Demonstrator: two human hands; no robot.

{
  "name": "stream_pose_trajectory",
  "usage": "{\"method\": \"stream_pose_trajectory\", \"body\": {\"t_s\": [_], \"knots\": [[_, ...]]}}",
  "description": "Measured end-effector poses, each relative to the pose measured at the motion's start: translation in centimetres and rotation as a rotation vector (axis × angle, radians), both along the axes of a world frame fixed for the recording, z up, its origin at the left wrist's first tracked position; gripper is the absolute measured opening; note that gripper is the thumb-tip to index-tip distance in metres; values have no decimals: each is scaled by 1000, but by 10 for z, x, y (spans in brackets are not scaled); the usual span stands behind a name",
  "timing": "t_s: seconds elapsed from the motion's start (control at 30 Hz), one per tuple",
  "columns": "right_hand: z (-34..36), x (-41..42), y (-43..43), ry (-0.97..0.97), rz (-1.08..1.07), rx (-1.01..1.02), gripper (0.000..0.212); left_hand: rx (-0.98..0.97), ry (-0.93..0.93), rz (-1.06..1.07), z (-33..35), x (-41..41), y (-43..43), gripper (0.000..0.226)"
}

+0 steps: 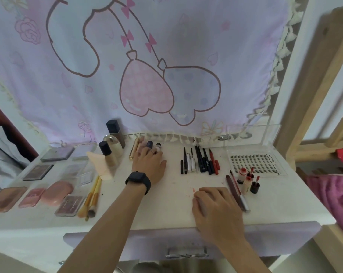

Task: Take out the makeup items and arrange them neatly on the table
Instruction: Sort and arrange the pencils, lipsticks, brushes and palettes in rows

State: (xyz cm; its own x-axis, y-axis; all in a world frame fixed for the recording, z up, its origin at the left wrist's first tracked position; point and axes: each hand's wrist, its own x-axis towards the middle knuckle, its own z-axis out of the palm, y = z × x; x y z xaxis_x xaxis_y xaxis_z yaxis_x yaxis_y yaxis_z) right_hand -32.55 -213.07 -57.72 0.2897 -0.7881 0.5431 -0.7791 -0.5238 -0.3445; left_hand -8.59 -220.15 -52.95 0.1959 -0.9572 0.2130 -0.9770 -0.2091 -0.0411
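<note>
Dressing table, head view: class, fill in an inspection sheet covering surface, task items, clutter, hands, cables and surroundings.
Surface: white table, with faint pink smears near the front middle.
Job's things: compacts in rows at left; bottles at the back; brushes; a row of pencils; lip tints; lash tray at right.
Clutter: clear box at back right, contents unclear.
Hands: left hand lies flat, fingers on small tubes; right hand rests curled near the front edge, anything beneath it hidden.
Cables: nothing seen.
Surroundings: printed cloth behind, drawer below, wooden frame at right.
</note>
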Motion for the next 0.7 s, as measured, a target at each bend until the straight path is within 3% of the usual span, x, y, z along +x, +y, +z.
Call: {"method": "stream_pose_trajectory", "body": {"t_s": [0.27,0.4,0.53,0.7], "knots": [[1,0,1,4,-2,16,18,-42,135,108,4,-12,34,23],[1,-1,1,13,5,-6,15,-66,294,162,-5,-14,63,32],[0,0,1,-3,27,-20,16,-162,567,-5,-20,-24,91,31],[5,2,6,-116,49,-14,36,-187,755,-152,-18,-54,102,27]]}}
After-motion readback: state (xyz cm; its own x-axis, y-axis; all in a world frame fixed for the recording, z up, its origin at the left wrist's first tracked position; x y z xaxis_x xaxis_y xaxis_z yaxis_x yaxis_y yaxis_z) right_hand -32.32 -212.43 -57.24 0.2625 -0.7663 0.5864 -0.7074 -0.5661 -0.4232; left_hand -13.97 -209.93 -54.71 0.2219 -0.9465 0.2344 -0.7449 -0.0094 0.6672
